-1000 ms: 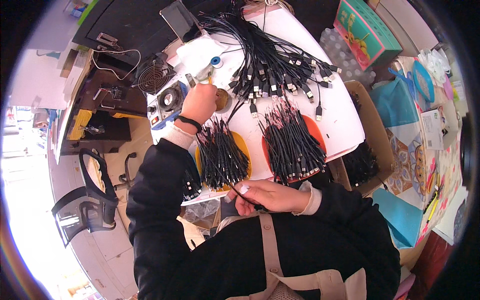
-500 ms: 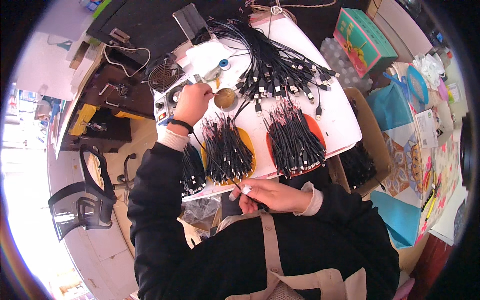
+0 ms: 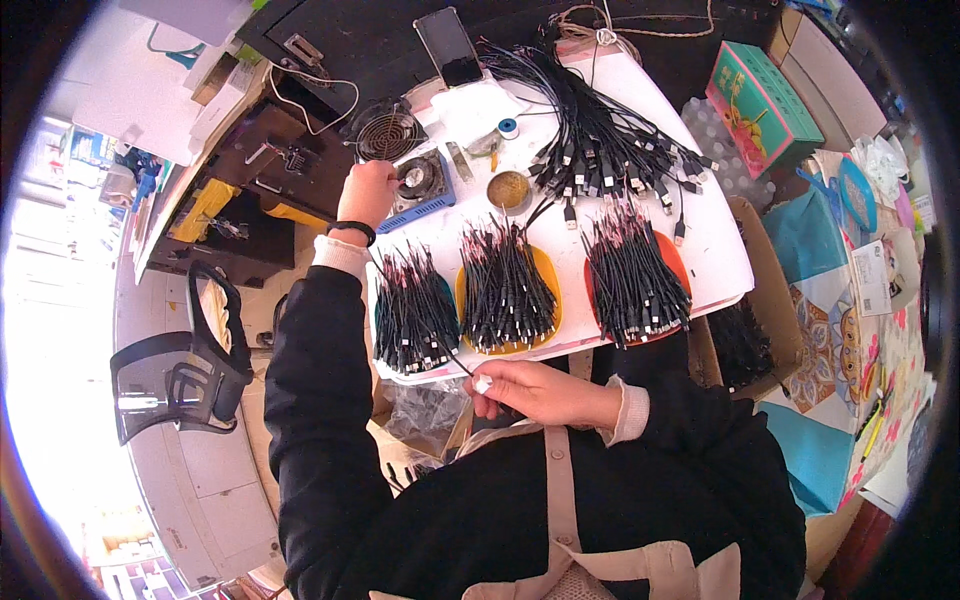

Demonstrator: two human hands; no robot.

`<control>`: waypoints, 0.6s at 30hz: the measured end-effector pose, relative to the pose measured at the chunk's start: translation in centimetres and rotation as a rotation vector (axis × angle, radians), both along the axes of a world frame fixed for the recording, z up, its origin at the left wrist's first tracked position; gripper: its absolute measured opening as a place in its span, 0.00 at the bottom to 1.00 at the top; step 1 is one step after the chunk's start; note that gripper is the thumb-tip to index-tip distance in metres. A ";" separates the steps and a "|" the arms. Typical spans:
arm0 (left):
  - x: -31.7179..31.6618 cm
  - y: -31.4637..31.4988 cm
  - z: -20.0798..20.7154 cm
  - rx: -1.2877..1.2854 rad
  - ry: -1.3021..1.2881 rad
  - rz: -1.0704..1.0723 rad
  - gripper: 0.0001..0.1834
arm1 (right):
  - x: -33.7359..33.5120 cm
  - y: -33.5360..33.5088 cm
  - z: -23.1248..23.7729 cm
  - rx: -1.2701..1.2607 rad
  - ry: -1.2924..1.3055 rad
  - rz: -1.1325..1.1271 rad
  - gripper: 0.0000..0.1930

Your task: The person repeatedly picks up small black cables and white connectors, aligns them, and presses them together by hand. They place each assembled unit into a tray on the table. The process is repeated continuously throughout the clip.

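Observation:
My left hand (image 3: 368, 195) is closed beside a blue box-shaped device with a round metal pot on top (image 3: 423, 206). A black cable (image 3: 461, 368) runs from my right hand up toward the left one; its upper part is hard to follow against the bundles. Pinching the lower end, my right hand (image 3: 545, 394) is closed near my lap, a small white piece (image 3: 483, 384) at its fingertips. Bundles of short black cables with pinkish wire ends fill a teal tray (image 3: 457, 300), a yellow tray (image 3: 549, 272) and an orange tray (image 3: 664, 246).
A round tin (image 3: 508, 192) with brownish contents stands right of the device. Behind are a round fan (image 3: 390, 135), a blue-and-white spool (image 3: 508, 128) and a leaning phone (image 3: 452, 48). Black USB cables (image 3: 600, 155) heap at the back. A cardboard box (image 3: 785, 330) stands right of the table.
My left hand has moved from the round tin left to the pot on the blue device. My right hand stays near my lap with the cable. The whole view has shifted.

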State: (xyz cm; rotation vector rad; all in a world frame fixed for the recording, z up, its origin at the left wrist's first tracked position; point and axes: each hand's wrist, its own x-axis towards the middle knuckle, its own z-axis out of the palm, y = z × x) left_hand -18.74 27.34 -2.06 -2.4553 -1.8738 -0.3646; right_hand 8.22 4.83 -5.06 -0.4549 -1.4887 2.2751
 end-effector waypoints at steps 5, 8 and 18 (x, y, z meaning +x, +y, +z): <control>-0.3 0.9 -1.1 -0.028 0.002 -0.005 0.05 | -0.3 0.1 0.0 -0.011 0.030 -0.086 0.16; -0.2 1.3 -1.3 -0.051 0.027 0.002 0.04 | -0.3 0.3 -0.1 -0.020 0.004 -0.072 0.16; 0.3 2.4 -1.7 -0.078 0.185 0.002 0.04 | -0.1 0.7 -0.4 -0.025 -0.010 -0.084 0.15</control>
